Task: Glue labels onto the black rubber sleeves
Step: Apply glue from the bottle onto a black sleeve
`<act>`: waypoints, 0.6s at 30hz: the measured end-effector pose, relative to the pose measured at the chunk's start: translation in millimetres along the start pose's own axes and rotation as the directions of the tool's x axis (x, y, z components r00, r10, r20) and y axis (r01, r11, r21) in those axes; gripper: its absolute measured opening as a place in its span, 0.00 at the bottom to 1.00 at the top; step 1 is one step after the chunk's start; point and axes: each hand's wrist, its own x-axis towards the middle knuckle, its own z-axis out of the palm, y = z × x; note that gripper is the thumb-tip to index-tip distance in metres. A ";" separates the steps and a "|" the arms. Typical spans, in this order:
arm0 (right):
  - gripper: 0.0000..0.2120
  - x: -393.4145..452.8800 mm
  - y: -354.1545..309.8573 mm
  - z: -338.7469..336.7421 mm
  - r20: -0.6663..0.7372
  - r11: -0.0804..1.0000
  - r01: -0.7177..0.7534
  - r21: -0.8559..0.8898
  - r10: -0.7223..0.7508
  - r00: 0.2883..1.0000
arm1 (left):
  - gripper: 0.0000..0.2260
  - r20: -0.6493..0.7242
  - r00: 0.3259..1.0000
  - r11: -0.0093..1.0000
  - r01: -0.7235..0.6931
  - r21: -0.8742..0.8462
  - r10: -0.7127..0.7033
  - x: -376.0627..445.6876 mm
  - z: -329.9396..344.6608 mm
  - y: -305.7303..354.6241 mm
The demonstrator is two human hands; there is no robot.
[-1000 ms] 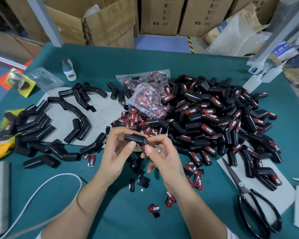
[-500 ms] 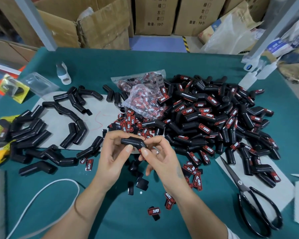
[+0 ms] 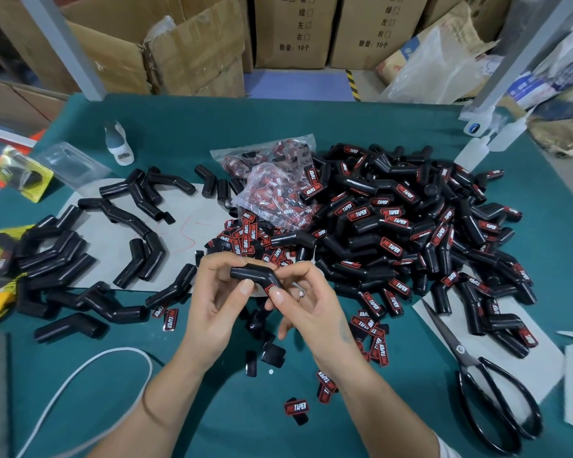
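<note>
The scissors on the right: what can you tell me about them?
The scissors lie flat on the green table, near its right edge, closed. Two long grey metal blades point away from the person, their tips resting on a sheet of grey paper; the large black loop handles point toward the person. Neither hand touches them.

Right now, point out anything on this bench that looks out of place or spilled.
Loose labels lie scattered over the green mat near the hands, some face down, strayed from the bag of labels. The scissors lie open by the labelled sleeves. Nothing looks damaged.
</note>
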 end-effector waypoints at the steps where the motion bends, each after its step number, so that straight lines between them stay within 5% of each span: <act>1: 0.09 -0.1 -0.1 0.2 -0.003 1.000 0.001 -0.002 -0.001 1.000 | 0.11 -0.002 1.000 1.000 -0.002 0.005 0.002 -0.2 0.1 0.3; 18: 0.09 -1.7 -3.0 0.3 0.001 1.000 -0.006 -0.024 0.006 1.000 | 0.11 -0.025 1.000 1.000 0.014 -0.028 -0.015 -0.9 0.9 -0.5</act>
